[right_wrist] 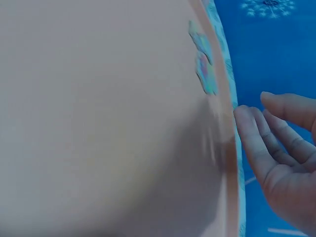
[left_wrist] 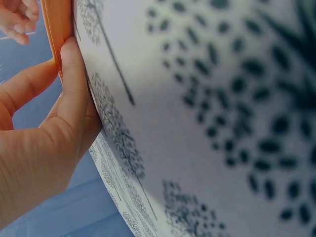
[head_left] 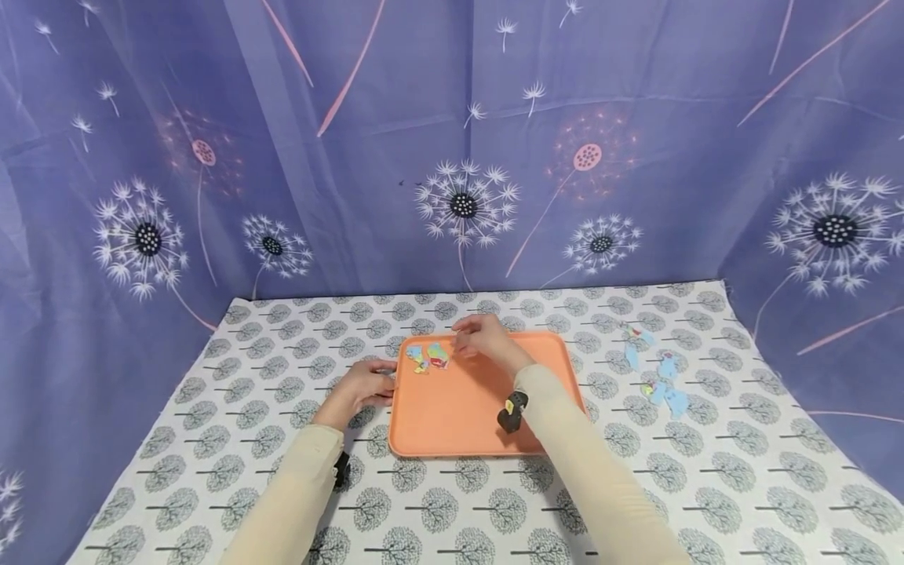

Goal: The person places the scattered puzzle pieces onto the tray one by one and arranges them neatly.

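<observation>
The fingers of the right hand (head_left: 487, 337) are loosely bent, with the thumb standing apart from them and nothing held between; they hang over the far part of the orange tray (head_left: 452, 416), close to its far rim, and I cannot tell whether any fingertip touches it. Just to the left of these fingers, in the tray's far left corner, lie two flat, irregular picture pieces: a blue and yellow piece (head_left: 415, 353) on the outside and a green and red piece (head_left: 439, 357) nearer the hand, the two very close together. The left hand (head_left: 360, 386) is at the tray's left side, its thumb and forefinger gripping the edge, the thumb at the rim and the forefinger against the outer wall. The tray lies flat on a white tablecloth (head_left: 438, 541) printed with grey trees. Dark wrist cameras sit at both cuffs, the right camera (head_left: 512, 412) showing above the tray and the left camera (head_left: 342, 471) partly hidden by the cream left sleeve (head_left: 289, 494); the cream right sleeve (head_left: 586, 463) crosses the tray's near right corner. Well to the right, a loose cluster of mostly blue pieces (head_left: 676, 402) lies on the cloth. Behind everything hangs a purple-blue curtain (head_left: 381, 196) patterned with dandelions.
</observation>
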Demonstrator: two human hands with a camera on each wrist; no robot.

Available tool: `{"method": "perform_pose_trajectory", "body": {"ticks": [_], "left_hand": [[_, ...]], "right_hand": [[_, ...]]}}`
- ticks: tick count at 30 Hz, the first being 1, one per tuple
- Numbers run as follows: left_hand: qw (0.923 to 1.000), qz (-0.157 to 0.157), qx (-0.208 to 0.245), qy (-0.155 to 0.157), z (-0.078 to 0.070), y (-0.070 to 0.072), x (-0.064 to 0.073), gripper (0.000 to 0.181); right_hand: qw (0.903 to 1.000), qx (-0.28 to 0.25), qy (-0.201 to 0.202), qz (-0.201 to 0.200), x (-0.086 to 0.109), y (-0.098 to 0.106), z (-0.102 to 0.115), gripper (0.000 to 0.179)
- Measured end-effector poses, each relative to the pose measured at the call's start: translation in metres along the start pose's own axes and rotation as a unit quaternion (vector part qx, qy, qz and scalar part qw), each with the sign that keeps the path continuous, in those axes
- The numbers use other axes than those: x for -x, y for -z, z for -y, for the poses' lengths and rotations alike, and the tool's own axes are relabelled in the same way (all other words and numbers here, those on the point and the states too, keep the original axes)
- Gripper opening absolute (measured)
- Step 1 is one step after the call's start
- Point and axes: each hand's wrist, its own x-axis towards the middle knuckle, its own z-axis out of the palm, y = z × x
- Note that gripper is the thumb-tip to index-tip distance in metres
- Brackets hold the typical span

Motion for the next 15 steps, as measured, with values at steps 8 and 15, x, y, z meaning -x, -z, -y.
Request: {"method": "perform_pose_trajectory", "body": {"ticks": [8, 15], "left_hand": [[1.0000, -0.001, 0.001, 0.000, 0.002, 0.001, -0.002, 0.051], [1.0000, 0.003, 0.007, 0.000, 0.003, 0.002, -0.003, 0.053]], "right_hand": [[0.9967, 0.072, 0.030, -0.020, 0.013, 0.031, 0.014, 0.033], [0.9958, 0.085, 0.020, -0.029, 0.021, 0.062, 0.015, 0.036]]}}
